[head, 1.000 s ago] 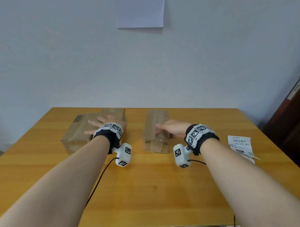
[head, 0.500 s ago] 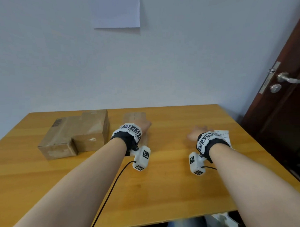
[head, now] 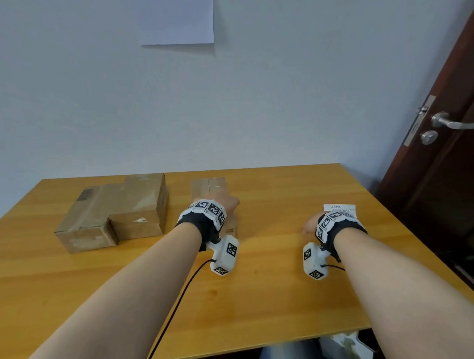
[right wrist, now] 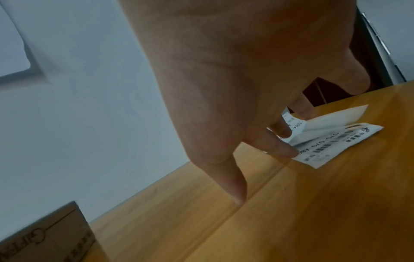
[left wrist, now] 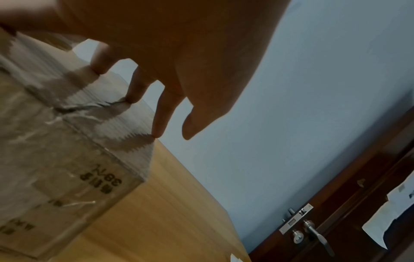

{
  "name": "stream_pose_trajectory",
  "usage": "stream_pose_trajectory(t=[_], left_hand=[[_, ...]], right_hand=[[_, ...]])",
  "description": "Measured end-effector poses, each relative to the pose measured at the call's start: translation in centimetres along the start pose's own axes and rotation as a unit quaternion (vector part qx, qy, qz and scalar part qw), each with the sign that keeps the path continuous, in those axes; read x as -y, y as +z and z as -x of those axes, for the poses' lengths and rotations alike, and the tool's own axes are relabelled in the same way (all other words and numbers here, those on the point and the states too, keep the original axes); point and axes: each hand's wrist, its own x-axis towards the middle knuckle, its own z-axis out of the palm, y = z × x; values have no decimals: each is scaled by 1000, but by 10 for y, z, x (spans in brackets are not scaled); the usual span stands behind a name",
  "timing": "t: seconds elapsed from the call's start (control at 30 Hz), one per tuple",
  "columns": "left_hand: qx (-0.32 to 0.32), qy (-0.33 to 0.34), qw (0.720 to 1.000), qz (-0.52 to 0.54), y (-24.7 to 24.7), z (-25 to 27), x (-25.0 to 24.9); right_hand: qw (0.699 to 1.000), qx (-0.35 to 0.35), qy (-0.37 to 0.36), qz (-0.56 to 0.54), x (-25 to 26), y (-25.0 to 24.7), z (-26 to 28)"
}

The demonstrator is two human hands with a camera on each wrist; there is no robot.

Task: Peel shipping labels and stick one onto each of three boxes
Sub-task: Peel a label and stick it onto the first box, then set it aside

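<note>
Three cardboard boxes (head: 114,210) lie on our smooth wooden table (head: 253,300) and none shows a label, so we judge all sticking is still to do. Our left hand (head: 224,203) rests with straight fingers on the narrow taped box (left wrist: 67,141). Our right hand (right wrist: 235,88) is pinching the thin paper labels (right wrist: 336,140) at the table's right side.

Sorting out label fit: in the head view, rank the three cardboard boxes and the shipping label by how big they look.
1. Flat box, far left.
2. Taller box, right beside it.
3. Narrow box, partly hidden by the left hand, so unsure.
4. Shipping label, mostly hidden behind the right hand.
</note>
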Motion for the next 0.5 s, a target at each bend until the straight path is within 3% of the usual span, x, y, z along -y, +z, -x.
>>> stream_pose_trajectory(t=[0.13,0.2,0.23,0.37,0.5], left_hand=[[8,13,1000,11,-18,39,-4],[9,23,1000,17,-20,45,-3],[6,23,999,26,-20,48,-3],[-1,10,998,58,-25,64,-5],[4,16,998,67,-30,75,-8]], right_hand=[[986,60,-5,157,5,6,-16],[982,51,-27,178,-3,13,-38],[985,43,-21,163,-7,17,-53],[999,-25,20,-4,4,4,-27],[974,-183,35,-125,23,-24,0]])
